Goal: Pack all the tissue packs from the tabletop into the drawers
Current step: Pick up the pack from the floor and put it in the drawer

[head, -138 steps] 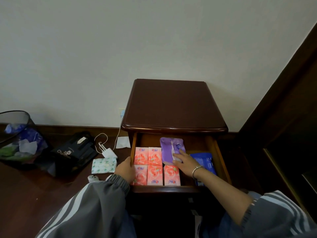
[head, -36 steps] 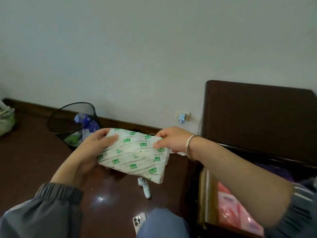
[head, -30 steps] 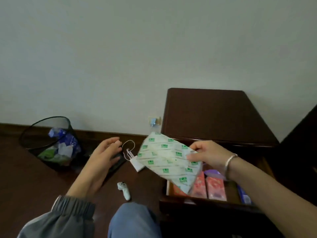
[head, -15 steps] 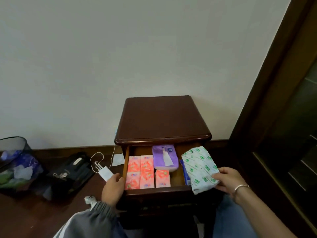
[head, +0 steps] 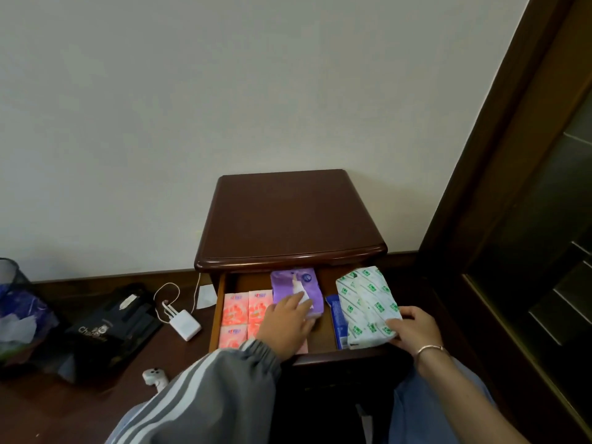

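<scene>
I see bare wood mid-drawer [head: 322, 334] between the purple pack [head: 294, 285] and blue pack [head: 334, 312]; my right hand [head: 413, 328] grips the white-green tissue pack [head: 365, 302] over the drawer's right edge; my left hand [head: 288, 322] rests flat, fingers loose, on the purple pack.

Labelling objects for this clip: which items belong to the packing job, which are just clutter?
Job: green-print tissue pack, purple tissue pack, pink tissue packs, blue pack, drawer.
Clutter: white charger, black bag, mesh bin.
</scene>
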`<state>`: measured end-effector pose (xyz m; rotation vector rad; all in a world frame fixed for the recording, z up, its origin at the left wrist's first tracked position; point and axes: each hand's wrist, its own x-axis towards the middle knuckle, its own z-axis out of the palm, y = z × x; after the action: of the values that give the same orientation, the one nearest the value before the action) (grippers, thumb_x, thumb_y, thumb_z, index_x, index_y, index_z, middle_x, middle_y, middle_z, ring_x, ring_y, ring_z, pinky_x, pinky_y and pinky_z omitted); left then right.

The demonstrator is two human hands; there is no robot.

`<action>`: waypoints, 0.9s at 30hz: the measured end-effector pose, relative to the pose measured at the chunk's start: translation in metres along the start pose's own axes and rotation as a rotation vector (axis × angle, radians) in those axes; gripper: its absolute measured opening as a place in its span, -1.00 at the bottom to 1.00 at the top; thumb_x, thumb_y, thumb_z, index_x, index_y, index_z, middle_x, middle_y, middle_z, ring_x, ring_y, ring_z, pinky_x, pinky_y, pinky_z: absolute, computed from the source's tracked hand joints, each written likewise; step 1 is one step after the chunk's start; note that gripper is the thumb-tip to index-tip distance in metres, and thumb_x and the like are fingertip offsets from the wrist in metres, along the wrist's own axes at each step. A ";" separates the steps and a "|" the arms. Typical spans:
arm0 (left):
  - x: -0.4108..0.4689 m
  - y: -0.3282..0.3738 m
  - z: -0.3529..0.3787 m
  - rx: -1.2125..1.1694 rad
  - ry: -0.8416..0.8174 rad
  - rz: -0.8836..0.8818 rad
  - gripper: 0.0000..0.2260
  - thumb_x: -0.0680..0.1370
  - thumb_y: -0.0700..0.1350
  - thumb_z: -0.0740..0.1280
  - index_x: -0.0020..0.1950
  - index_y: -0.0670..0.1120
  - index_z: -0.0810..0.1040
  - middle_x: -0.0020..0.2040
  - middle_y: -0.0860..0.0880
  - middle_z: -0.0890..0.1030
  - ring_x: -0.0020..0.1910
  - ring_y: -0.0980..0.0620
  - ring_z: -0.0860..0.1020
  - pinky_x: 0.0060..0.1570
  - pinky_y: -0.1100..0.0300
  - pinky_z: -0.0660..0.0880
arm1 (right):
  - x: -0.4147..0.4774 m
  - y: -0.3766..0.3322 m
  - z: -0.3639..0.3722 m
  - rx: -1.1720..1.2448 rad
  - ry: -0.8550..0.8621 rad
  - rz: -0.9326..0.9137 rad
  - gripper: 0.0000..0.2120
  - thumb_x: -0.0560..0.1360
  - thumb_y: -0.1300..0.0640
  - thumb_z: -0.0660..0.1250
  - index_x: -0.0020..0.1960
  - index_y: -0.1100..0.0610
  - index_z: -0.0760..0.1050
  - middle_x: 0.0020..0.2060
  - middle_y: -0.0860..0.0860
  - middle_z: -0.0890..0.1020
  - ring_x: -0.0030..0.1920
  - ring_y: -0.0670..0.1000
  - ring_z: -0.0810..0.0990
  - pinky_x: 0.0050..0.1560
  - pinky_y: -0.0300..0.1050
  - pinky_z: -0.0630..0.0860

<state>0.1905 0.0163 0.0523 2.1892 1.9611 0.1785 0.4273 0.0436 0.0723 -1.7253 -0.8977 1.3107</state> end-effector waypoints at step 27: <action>0.015 -0.023 0.031 0.024 -0.144 -0.018 -0.51 0.62 0.15 -0.01 0.53 0.04 0.11 0.52 0.00 0.24 0.48 0.06 0.20 0.46 0.04 0.03 | 0.024 0.011 0.059 -1.234 -0.270 -0.645 -0.43 0.56 0.02 0.22 0.51 0.05 0.12 0.55 0.00 0.03 0.54 0.03 0.01 0.50 -0.02 0.10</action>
<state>0.1763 0.0318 0.0162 2.1332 1.9133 -0.0050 0.3761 0.0694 0.0428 -1.7570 -2.5101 0.4967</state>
